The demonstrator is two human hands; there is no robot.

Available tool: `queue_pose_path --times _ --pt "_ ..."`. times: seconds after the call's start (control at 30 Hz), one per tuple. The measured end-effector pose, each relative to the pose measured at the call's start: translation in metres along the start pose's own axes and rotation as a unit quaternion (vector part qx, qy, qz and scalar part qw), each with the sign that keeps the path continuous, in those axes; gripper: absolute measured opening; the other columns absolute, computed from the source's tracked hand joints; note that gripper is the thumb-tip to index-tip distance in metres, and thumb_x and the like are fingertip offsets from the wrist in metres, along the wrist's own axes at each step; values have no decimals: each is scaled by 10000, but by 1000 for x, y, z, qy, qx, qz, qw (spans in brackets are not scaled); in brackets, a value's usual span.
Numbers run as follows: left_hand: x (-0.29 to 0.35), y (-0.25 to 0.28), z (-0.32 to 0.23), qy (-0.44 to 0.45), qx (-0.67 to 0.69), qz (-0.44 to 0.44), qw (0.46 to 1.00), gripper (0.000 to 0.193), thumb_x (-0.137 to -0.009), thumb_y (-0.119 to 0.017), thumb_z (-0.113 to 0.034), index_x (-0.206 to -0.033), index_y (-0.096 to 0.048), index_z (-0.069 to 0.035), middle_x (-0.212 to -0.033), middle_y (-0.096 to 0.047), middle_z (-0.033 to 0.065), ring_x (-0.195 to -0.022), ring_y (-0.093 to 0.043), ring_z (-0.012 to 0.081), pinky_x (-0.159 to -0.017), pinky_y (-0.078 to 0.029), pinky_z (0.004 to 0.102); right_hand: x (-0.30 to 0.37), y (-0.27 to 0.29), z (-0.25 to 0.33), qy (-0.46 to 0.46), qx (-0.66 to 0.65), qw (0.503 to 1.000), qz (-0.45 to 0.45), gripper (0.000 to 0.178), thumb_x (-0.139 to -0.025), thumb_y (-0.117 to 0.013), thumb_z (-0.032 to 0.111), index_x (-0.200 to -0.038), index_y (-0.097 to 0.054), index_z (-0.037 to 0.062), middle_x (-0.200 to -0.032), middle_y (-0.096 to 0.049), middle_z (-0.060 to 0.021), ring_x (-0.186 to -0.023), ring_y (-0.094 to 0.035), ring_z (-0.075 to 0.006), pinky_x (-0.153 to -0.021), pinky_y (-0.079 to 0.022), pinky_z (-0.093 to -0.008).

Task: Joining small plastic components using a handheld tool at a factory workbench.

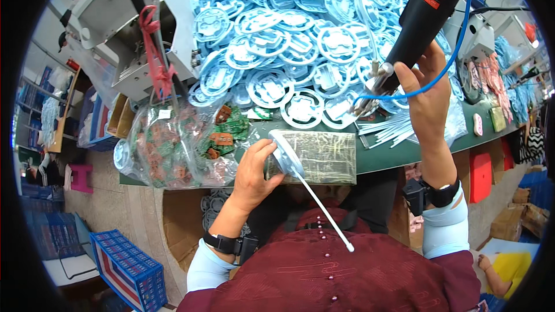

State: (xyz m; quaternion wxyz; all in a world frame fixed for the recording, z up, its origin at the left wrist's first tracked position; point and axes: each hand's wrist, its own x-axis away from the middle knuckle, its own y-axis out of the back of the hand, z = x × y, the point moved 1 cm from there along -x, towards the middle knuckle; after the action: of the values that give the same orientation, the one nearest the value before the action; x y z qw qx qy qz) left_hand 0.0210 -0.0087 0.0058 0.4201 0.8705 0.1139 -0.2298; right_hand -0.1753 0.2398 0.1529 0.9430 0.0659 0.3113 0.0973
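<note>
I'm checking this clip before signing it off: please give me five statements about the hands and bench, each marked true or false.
1. The left hand holds a light blue round piece with a white stick. True.
2. The right hand lies on the mottled block. False: it is raised, at the lower end of a black tool.
3. A heap of light blue pieces lies beyond the block. True.
4. The green circuit boards lie right of the block. False: they lie to its left.
5. Loose white sticks lie right of the block. True.

Disc pile (296, 20) behind the block (325, 159)
</note>
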Motion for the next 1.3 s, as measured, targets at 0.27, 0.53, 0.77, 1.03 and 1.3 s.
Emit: queue_pose_path --times 0.27,0.53,0.77,1.03,1.3 --pt "2 -11 -8 -18 2 -65 998 827 -566 -849 29 -1300 -476 -44 -1262 -570 202 -1113 -592 386 -943 -490 440 71 6 -12 -16 100 985 140 135 -865 -694 93 -896 -587 16 -758 -557 -73 -683 -560 -228 -652 -462 -356" --pt "-7 -28 -36 -73 -13 -65 995 767 -594 -842 -12 -1283 -507 -28 -1228 -595 192 -1039 -613 366 -860 -493 428 130 -66 -18 35 142 938 315 297 -892 -686 334 -796 -632 58 -697 -619 -116 -620 -626 -332 -551 -491 -422" --pt "-10 -27 -43 -53 -21 -66 996 753 -590 -853 -34 -1266 -524 -12 -1172 -619 186 -986 -626 358 -836 -498 424 129 -60 -22 -16 100 938 330 244 -928 -631 284 -822 -633 65 -700 -624 -149 -641 -622 -362 -569 -486 -449" --pt "-13 -27 -38 98 66 -41 992 785 -555 -882 -62 -1253 -524 -16 -1082 -631 161 -922 -611 333 -831 -484 415 130 -34 -42 -74 42 949 304 214 -944 -604 207 -910 -625 -4 -743 -606 -150 -659 -635 -278 -595 -458 -413" --pt "-15 -25 -44 -71 -23 -26 997 793 -569 -859 -37 -1285 -519 -45 -1173 -621 157 -972 -611 340 -827 -464 429 119 -50 -23 -44 74 937 338 365 -901 -673 369 -752 -620 40 -694 -633 -155 -642 -621 -354 -570 -468 -438"
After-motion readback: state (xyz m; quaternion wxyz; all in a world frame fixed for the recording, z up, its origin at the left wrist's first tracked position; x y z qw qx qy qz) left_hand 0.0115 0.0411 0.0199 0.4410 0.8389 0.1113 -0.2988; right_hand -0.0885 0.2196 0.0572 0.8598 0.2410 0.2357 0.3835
